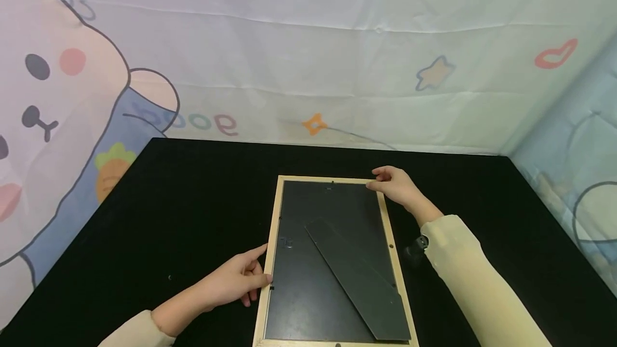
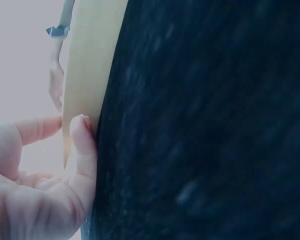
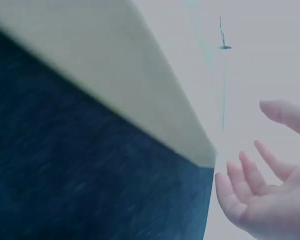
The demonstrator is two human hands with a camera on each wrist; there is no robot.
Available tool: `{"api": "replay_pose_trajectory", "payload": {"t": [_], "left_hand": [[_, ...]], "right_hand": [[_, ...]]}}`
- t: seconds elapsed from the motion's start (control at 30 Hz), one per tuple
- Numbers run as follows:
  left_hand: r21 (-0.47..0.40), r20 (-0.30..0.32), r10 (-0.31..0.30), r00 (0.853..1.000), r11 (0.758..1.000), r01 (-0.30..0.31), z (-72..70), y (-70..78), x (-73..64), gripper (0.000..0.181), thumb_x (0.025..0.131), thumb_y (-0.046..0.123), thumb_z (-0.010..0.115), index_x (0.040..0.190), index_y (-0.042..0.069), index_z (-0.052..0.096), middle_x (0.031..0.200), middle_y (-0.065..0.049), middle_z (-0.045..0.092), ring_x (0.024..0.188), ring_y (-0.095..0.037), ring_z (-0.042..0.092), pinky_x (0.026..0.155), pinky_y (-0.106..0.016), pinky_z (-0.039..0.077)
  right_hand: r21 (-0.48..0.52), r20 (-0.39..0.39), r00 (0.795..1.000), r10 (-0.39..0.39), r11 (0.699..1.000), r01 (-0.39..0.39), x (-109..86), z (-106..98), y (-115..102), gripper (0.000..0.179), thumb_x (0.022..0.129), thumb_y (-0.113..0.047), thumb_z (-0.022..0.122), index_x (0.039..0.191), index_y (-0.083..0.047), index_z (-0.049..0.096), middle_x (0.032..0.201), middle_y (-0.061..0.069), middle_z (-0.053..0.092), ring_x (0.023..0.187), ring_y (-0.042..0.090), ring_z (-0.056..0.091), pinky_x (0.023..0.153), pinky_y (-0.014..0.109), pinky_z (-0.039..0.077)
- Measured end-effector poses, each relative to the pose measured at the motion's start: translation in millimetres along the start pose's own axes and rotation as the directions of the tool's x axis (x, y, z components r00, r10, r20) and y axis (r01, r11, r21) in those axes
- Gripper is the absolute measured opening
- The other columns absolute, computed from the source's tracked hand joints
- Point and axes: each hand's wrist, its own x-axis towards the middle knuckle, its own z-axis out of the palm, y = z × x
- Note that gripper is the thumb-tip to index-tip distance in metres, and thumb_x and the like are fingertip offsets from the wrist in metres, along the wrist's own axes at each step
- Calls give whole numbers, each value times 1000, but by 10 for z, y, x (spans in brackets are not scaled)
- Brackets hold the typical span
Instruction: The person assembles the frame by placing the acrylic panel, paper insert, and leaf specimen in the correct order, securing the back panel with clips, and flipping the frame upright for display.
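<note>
A picture frame (image 1: 274, 229) with a pale wooden rim lies back side up, showing its dark backing board (image 1: 332, 283). A stand leg (image 1: 356, 277) runs slantwise across the board. My left hand (image 1: 236, 277) holds the frame's left rim between thumb and fingers; in the left wrist view that hand (image 2: 45, 185) touches the wooden side. At the upper right corner is my right hand (image 1: 396, 185), its fingers loosely bent. From the right wrist view, the right hand (image 3: 270, 185) is apart from the wooden edge (image 3: 125, 75), with nothing between its fingers.
A black-covered table (image 1: 212, 191) carries the frame. Behind it hangs a pale printed cloth (image 1: 299, 58) with a cartoon animal on the left, and another cloth (image 1: 578, 175) closes the right side. A dark wrist device (image 1: 421, 242) shows at the right sleeve.
</note>
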Motion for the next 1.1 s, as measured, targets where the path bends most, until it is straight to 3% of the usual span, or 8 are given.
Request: {"api": "replay_pose_trajectory", "payload": {"t": [0.13, 0.33, 0.57, 0.8, 1.1], "left_hand": [[-57, 34, -17, 999, 998, 19, 71, -31, -103, 81, 92, 18, 65, 151, -6, 14, 73, -7, 58, 58, -18, 57, 51, -32, 52], [-143, 85, -23, 996, 989, 35, 149, -66, -230, 90, 88, 15, 70, 152, -5, 10, 76, -8, 57, 61, -18, 56, 52, -31, 51], [-228, 132, -47, 990, 971, 77, 207, -76, -298, 105, 76, 5, 80, 153, -3, 8, 81, -10, 55, 60, -14, 57, 54, -27, 49], [-262, 181, 37, 983, 965, 12, 191, -102, -337, 116, 69, -3, 83, 152, -6, 1, 85, -12, 55, 65, -16, 62, 58, -23, 53], [-231, 191, 74, 979, 972, -29, 184, -109, -351, 122, 63, -3, 86, 152, -6, 2, 84, -12, 55, 66, -17, 61, 57, -24, 53]], "right_hand": [[-32, 31, 995, -90, 995, 91, 69, 46, -95, 52, 92, -24, 63, 136, 1, 49, 131, 23, 51, 120, 37, 49, 98, 51, 42], [-118, 176, 969, -172, 974, 195, 134, 157, -224, 59, 92, -26, 66, 141, -3, 45, 143, 21, 44, 133, 37, 40, 104, 51, 38], [-219, 289, 946, -148, 952, 215, 136, 220, -305, 70, 87, -31, 72, 146, -7, 41, 151, 19, 32, 136, 39, 34, 107, 54, 34], [-266, 328, 935, -136, 936, 230, 119, 257, -326, 76, 83, -33, 76, 146, -9, 41, 151, 19, 30, 134, 38, 36, 106, 55, 34], [-323, 340, 931, -129, 914, 244, 101, 266, -351, 77, 81, -34, 77, 146, -10, 42, 150, 17, 33, 135, 37, 35, 107, 62, 26]]}}
